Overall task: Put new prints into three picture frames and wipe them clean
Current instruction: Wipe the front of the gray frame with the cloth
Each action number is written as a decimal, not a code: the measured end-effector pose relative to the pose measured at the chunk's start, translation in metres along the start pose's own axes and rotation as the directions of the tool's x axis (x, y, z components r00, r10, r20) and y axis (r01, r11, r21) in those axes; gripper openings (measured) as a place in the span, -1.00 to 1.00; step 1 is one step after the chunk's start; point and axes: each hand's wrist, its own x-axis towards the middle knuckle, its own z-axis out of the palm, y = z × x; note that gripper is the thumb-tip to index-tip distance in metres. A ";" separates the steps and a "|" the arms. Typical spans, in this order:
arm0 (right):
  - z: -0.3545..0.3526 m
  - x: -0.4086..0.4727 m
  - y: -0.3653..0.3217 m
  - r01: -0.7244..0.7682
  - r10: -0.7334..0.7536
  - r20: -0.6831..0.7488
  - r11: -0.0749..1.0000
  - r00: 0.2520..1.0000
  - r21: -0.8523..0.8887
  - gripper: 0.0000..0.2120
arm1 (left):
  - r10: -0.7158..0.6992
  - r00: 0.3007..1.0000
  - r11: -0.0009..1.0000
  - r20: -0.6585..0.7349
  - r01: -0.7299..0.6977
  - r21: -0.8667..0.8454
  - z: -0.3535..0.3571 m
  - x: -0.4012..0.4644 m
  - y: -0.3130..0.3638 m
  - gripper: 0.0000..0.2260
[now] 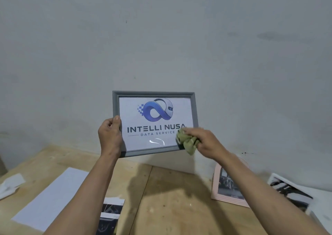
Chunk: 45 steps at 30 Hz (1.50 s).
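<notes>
At picture centre, the left hand (110, 134) gripped the grey frame (154, 94), its logo print already fitted, while the right hand (204, 141) rubbed a green cloth (187, 143) over its glass; a pink frame (215, 195) at lower right waited.

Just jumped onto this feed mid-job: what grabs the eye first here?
The grey picture frame held up against the bare wall at centre, showing a blue logo print reading INTELLI NUSA DATA SERVICE. The left hand grips its left edge while the right hand presses a crumpled green cloth on its lower right corner. Below, a pink frame lies on the wooden table at right.
</notes>
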 end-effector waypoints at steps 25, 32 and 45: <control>0.024 -0.027 -0.015 -0.047 -0.009 0.233 0.971 0.972 0.235 -0.38 | -0.061 0.995 0.997 0.073 0.064 -0.032 0.008 -0.033 0.010 -0.77; -0.059 0.016 -0.061 -0.039 0.136 -0.104 0.770 0.985 0.636 -0.40 | -0.056 0.988 0.997 0.147 0.049 0.054 0.011 -0.029 0.010 -0.76; 0.046 -0.012 -0.072 -0.015 -0.062 0.189 0.924 0.980 0.381 -0.40 | -0.037 0.997 0.993 0.073 0.045 -0.111 0.010 -0.021 0.033 -0.80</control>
